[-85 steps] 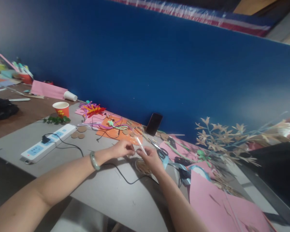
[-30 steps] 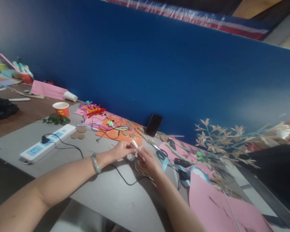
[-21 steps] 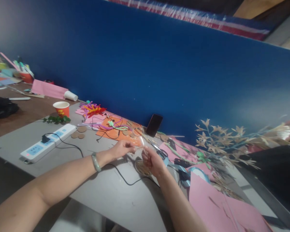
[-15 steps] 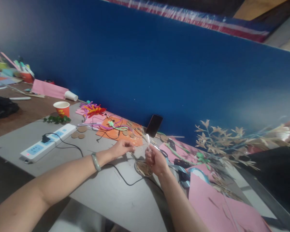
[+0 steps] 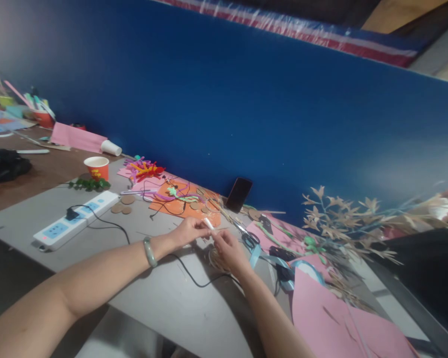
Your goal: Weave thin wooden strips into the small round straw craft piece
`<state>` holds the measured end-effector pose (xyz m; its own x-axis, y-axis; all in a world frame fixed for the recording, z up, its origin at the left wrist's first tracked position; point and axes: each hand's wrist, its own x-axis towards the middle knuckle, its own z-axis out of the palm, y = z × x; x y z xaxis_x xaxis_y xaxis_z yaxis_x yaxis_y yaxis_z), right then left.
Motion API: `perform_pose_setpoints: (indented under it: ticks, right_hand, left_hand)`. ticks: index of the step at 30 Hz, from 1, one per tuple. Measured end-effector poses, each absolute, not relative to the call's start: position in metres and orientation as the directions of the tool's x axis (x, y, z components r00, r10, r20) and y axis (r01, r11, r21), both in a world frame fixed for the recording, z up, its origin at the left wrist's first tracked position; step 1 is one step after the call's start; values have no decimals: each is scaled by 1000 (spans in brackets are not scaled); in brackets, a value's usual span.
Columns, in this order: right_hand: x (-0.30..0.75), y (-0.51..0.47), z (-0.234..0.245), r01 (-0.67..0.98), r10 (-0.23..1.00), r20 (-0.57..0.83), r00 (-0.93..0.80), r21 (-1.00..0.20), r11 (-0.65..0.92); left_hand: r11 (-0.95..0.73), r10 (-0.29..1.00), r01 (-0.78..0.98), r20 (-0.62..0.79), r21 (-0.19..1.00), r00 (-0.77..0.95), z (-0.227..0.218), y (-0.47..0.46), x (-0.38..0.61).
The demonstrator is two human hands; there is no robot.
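My right hand [image 5: 230, 250] is closed on a small white stick-like thing [image 5: 208, 223], perhaps a tube, which points up and left. Its exact kind is too small to make out. Close beside it my left hand [image 5: 188, 232], with a green bangle [image 5: 150, 251] on the wrist, is pinched shut near the white thing's lower end. Whatever sits between those left fingertips is too small to name. Under my right hand, partly hidden, lies a round bundle of dry straw-coloured strands [image 5: 217, 259]. Dark-handled scissors [image 5: 250, 239] rest just right of my right hand.
A phone [image 5: 239, 194] leans on the blue wall. A power strip [image 5: 76, 220] and red paper cup [image 5: 97, 169] stand left; a black cable [image 5: 200, 286] crosses the grey table. Orange paper [image 5: 171, 205] lies behind my hands, pink paper [image 5: 321, 308] and dried stems [image 5: 332, 214] to the right.
My right hand has moved left, bringing the white thing down to my left fingertips and tilting it. The scissors now show more fully. My left hand has barely moved.
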<state>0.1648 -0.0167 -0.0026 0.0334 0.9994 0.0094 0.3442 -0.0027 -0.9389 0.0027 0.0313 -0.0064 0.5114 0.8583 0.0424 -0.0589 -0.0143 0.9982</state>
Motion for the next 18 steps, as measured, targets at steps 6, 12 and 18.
perform_pose_setpoints:
  ticks: [6, 12, 18]
  right_hand:
    - [167, -17, -1, 245, 995, -96, -1, -965, -92]
    - [165, -19, 3, 60, 979, -200, -28, -978, -198]
    - [161, -20, 5, -157, 950, -288, -122, -939, -305]
  left_hand:
    - [-6, 832, -87, 53, 996, 553, -12, 32, 3]
    - [-33, 829, -117, 92, 993, 551, -12, 31, 4]
    - [-88, 800, -132, 149, 987, 581, -9, 31, 2]
